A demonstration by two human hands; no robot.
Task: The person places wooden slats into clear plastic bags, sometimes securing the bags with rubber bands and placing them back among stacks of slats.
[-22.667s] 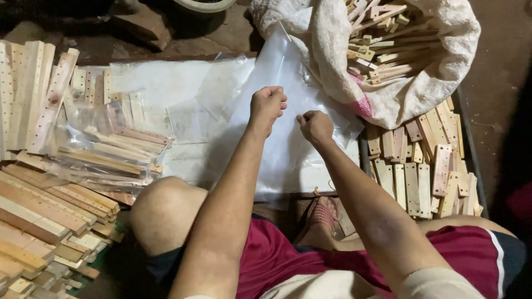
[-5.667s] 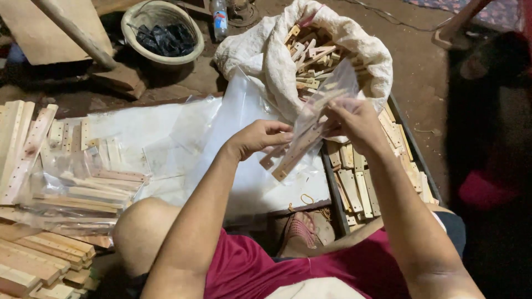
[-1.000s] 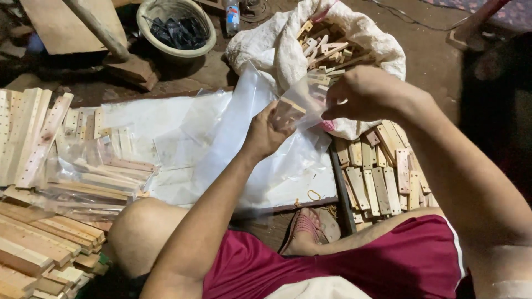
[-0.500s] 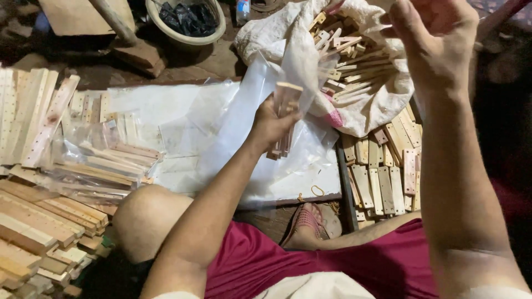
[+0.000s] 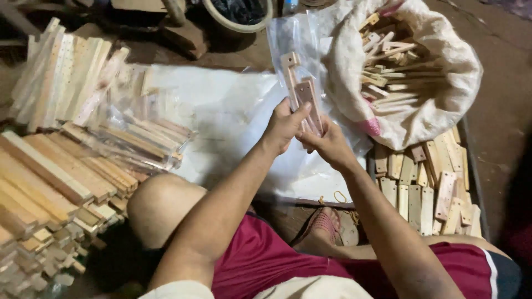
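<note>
Left hand (image 5: pixel 284 124) and right hand (image 5: pixel 330 145) are meeting just left of the cloth sack (image 5: pixel 443 105), both gripping a small bundle of drilled wooden slats (image 5: pixel 302 94) standing upright inside a clear plastic bag (image 5: pixel 291 39) (bag mouth rising above the slats). More slats (image 5: pixel 426 188) are lying below the sack.

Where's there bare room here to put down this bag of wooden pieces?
The white sheet lies bare between the bagged slats and both hands. Crowded: stacked slats at left, sack and tray of short pieces at right.
</note>
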